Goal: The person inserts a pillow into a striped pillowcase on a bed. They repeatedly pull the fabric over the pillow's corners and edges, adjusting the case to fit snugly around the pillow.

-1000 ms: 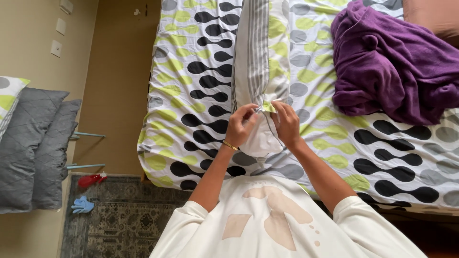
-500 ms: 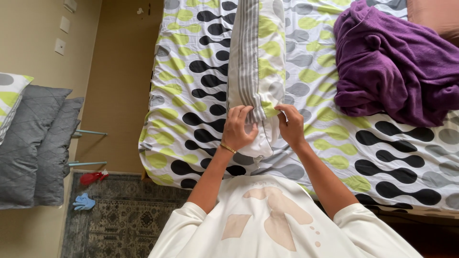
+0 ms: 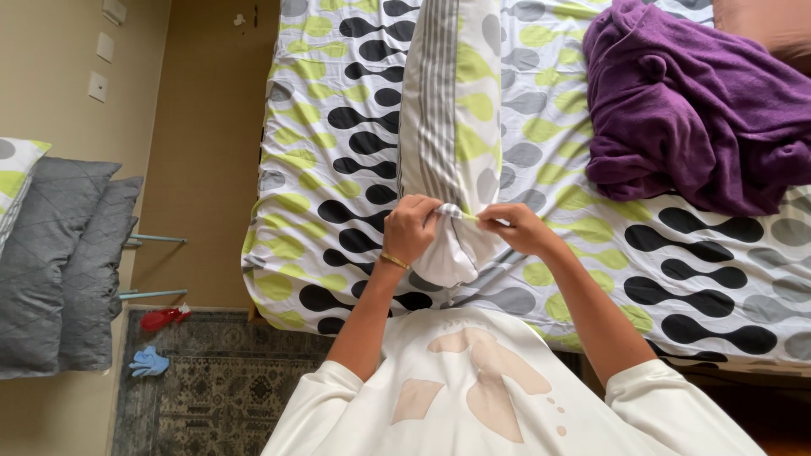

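Head view: left hand (image 3: 411, 230) and right hand (image 3: 517, 228) both pinch the open end of the pillowcase (image 3: 452, 127), fingers closed on its edge. White pillow (image 3: 446, 257) bulges out below the hands (between the wrists), on the bed (image 3: 338, 169). Purple blanket (image 3: 693, 110) lies well apart.

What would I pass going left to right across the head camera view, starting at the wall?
Grey cushions → blue cloth on the rug → left hand → patterned pillow → right hand → purple blanket.
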